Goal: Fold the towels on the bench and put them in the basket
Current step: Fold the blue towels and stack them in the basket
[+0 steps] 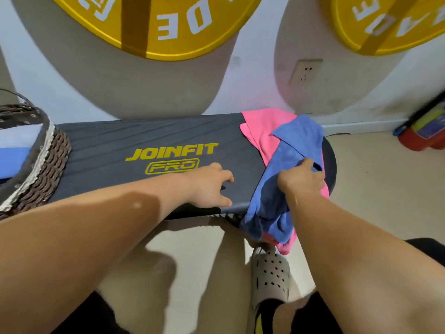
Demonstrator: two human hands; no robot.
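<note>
Crumpled blue towel (286, 162) atop pink towel (262, 131)

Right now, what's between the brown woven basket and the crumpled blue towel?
The dark grey bench top with yellow JOINFIT lettering, plus the left hand; head view.

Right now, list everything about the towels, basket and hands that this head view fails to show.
All in the head view:
- Basket: cut off by the left edge; its towels cannot be counted.
- Pink towel: mostly covered by the blue towel; its full shape is hidden.
- Right hand: it grips the blue towel, fingertips buried in the folds.
- Left hand: motion blur; contact with the bench is unclear.
</note>
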